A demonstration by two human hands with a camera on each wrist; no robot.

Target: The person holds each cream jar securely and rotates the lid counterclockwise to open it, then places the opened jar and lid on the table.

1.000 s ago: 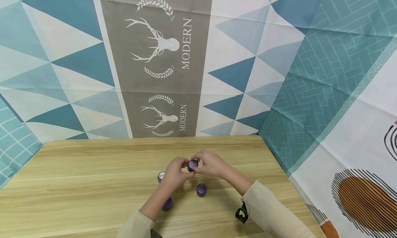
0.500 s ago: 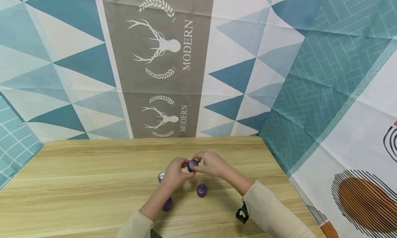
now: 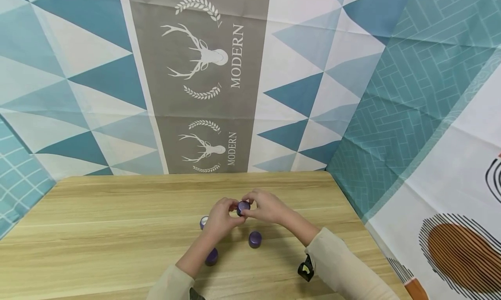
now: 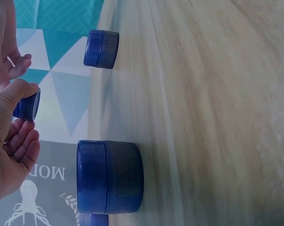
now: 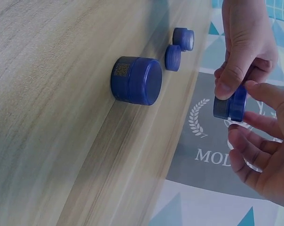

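Both your hands pinch one jar (image 3: 243,208) above the table (image 3: 117,230): left hand (image 3: 222,218) round the base, right hand (image 3: 265,205) on the lid. Brace the base and turn only the lid, squarely; other jars (image 3: 255,239) sit just below.

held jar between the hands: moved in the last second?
No. The held jar sits at the same spot relative to the table's far edge, pinched by the left hand and right hand.

Four purple jars (image 3: 255,239) are showing (one (image 3: 243,208) being held up, three sitting on the table (image 3: 98,230)), plus two hands (image 3: 223,217).
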